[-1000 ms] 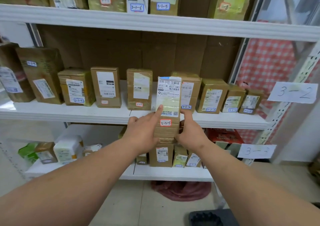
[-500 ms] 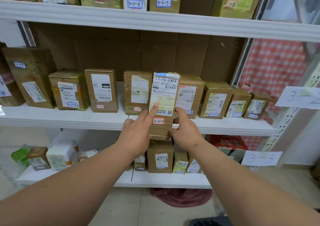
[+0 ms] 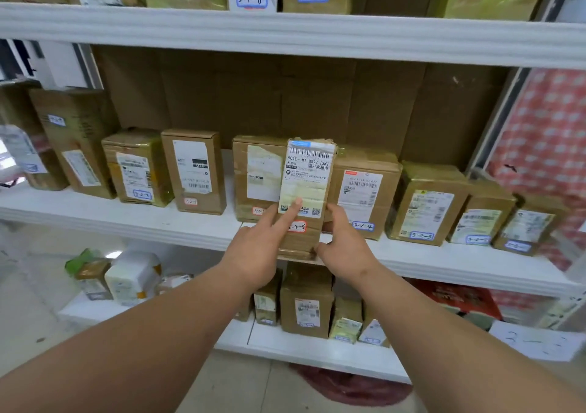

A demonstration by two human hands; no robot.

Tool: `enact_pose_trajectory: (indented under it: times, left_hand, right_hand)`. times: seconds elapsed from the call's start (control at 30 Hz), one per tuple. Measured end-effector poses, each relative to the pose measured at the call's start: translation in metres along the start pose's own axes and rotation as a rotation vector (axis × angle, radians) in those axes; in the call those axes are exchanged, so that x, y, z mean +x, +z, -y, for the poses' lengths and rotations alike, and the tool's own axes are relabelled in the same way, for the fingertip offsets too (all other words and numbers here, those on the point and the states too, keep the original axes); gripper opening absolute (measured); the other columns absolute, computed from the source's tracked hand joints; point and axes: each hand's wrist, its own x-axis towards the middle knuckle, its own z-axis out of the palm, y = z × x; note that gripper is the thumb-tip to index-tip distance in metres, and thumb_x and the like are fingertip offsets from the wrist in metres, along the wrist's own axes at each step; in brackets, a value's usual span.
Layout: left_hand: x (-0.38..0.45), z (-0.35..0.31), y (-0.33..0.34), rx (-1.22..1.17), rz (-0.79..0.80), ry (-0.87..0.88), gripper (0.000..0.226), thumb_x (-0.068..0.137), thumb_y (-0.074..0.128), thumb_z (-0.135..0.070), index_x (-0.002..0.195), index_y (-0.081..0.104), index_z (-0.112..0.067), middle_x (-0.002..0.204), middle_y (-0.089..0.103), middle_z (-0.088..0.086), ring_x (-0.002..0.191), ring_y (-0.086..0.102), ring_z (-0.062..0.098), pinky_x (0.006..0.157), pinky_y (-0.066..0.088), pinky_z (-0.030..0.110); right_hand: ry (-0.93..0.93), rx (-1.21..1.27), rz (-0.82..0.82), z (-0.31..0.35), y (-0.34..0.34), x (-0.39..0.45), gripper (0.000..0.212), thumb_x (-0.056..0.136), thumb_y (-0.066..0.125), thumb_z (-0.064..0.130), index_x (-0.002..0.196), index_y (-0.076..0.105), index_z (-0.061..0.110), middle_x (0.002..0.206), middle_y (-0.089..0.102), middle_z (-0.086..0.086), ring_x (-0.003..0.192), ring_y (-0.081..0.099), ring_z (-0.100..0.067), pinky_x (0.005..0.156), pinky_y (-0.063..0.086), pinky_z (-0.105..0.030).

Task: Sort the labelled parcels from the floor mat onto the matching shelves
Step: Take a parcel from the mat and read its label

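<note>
Two bare hands hold one tall, narrow parcel (image 3: 306, 197) upright at the near edge of the middle shelf (image 3: 126, 219). The left hand (image 3: 257, 254) grasps the parcel's lower left side, forefinger laid up across its white shipping label. The right hand (image 3: 344, 247) grips the lower right edge, thumb at the bottom corner. Both arms reach forward, almost straight, from the lower corners of the view.

The parcel's red-edged tag reads 3-2-5. It stands in front of a gap between two boxes, the right one (image 3: 364, 190) tagged 3-2-4; the left one's (image 3: 258, 174) tag is partly hidden. The two-handed hold likely keeps the parcel level and label-forward, ready to slide back into that slot in number order. Its base appears at or just off the shelf lip; contact is unclear.
</note>
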Motion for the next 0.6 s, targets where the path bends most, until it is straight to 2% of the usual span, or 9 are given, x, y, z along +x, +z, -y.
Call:
enact_pose_trajectory:
  times: [0.07,0.17,0.23,0.4,0.53,0.6]
  left_hand:
    - [0.007,-0.001,0.005,0.041,0.001,0.004,0.116,0.086,0.055,0.001,0.14,-0.032,-0.054,0.157,0.013,-0.001,0.106,0.057,0.033,0.087,0.046,0.039]
    - [0.018,-0.004,0.011,0.129,-0.01,0.003,0.114,0.086,0.057,-0.003,0.143,-0.031,-0.049,0.16,0.011,0.001,0.121,0.051,0.033,0.098,0.042,0.039]
    - [0.024,-0.005,0.015,0.158,-0.007,-0.012,0.114,0.086,0.058,-0.005,0.145,-0.03,-0.047,0.16,0.012,0.002,0.128,0.047,0.032,0.103,0.041,0.04]
    - [0.034,0.008,0.025,0.139,-0.006,0.01,0.11,0.09,0.056,-0.008,0.141,-0.032,-0.049,0.16,0.014,0.001,0.127,0.047,0.031,0.102,0.04,0.039]
    - [0.044,0.023,0.031,0.126,0.011,0.069,0.11,0.091,0.056,-0.01,0.14,-0.032,-0.052,0.16,0.017,0.0,0.128,0.046,0.029,0.101,0.039,0.038]
    - [0.047,0.028,0.033,0.122,0.021,0.085,0.11,0.092,0.056,-0.012,0.139,-0.035,-0.052,0.156,0.025,0.001,0.121,0.05,0.029,0.097,0.04,0.038]
  right_hand:
    - [0.005,0.011,0.003,-0.006,-0.003,0.005,0.074,0.087,0.063,0.009,0.145,0.025,0.036,0.126,0.06,0.008,0.115,0.058,-0.015,0.097,0.051,-0.039]
    - [0.011,0.042,0.009,-0.012,-0.006,0.016,0.074,0.086,0.066,0.009,0.144,0.029,0.036,0.118,0.061,0.01,0.113,0.058,-0.012,0.095,0.051,-0.034]
    - [0.022,0.076,0.031,-0.014,-0.006,0.024,0.075,0.084,0.069,0.01,0.143,0.03,0.034,0.117,0.063,0.007,0.111,0.059,-0.014,0.095,0.052,-0.036]
    - [0.054,0.083,0.059,-0.016,0.0,0.037,0.07,0.086,0.068,0.01,0.143,0.033,0.03,0.12,0.064,0.001,0.111,0.06,-0.019,0.094,0.051,-0.034]
    - [0.124,-0.029,0.038,-0.015,0.005,0.046,0.046,0.09,0.063,0.013,0.13,0.044,0.024,0.116,0.065,-0.003,0.106,0.061,-0.024,0.081,0.045,-0.029]
    - [0.18,-0.116,0.024,-0.013,0.011,0.051,0.032,0.092,0.061,0.019,0.121,0.048,0.019,0.113,0.065,-0.006,0.104,0.061,-0.027,0.079,0.045,-0.03]
